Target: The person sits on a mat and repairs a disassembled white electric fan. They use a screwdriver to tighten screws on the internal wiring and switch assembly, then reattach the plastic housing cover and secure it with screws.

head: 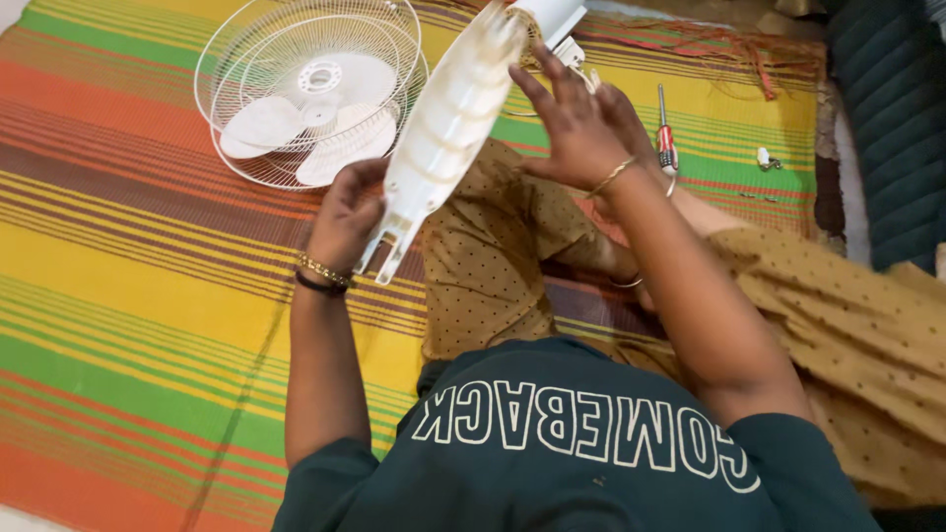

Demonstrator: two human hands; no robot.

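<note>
I sit on a striped mat point(118, 296) with a white plastic fan housing point(448, 118) tilted on edge above my lap. My left hand point(345, 212) grips its lower rim from the left. My right hand point(576, 128) rests on its upper back side, fingers spread against it, beside the white motor part point(552, 20). A white wire fan guard point(305, 89) with the white fan blade point(310, 118) lying inside it sits on the mat to the upper left.
A red-handled screwdriver point(667, 138) lies on the mat right of my right hand. A small white part point(764, 158) lies further right. A dark blue cushion point(887, 118) edges the right side. My legs in dotted mustard fabric point(493, 256) stretch forward.
</note>
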